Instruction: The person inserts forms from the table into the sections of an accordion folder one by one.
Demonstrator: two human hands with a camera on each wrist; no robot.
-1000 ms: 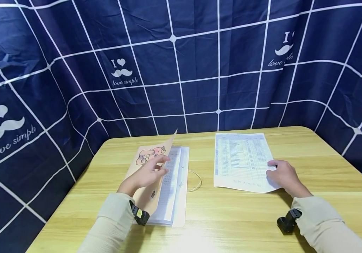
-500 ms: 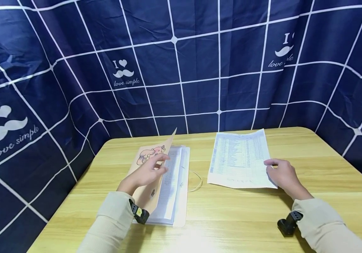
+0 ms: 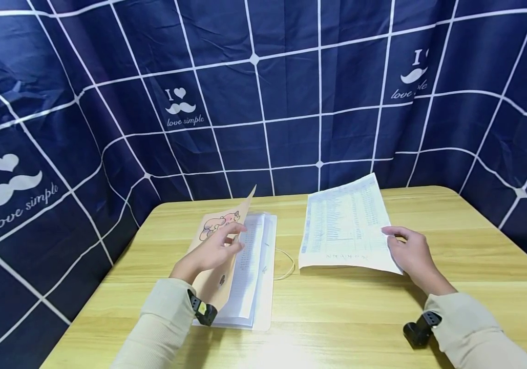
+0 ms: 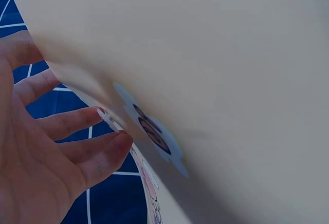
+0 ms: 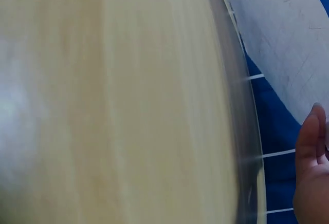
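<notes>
On the left, a peach folder [image 3: 267,302] with a cartoon print lies partly open, several printed sheets [image 3: 248,271] inside it. My left hand [image 3: 212,252] grips the edge of its raised cover [image 3: 212,290]; in the left wrist view the thumb [image 4: 110,154] is at a small tab on that edge. To the right, my right hand [image 3: 412,254] pinches the right edge of a printed paper sheet [image 3: 343,223], which is tilted up off the table. The right wrist view shows the sheet's pale back [image 5: 288,34] and part of the hand [image 5: 313,167].
A thin elastic loop [image 3: 286,264] sticks out from the folder's right side onto the wooden table [image 3: 332,318]. Dark blue curtains [image 3: 286,128] with white lines stand behind and at both sides of the table.
The right hand has lifted the sheet off the table and shifted it slightly left, its far edge tilting upward. The left hand still holds the folder cover in nearly the same place.
</notes>
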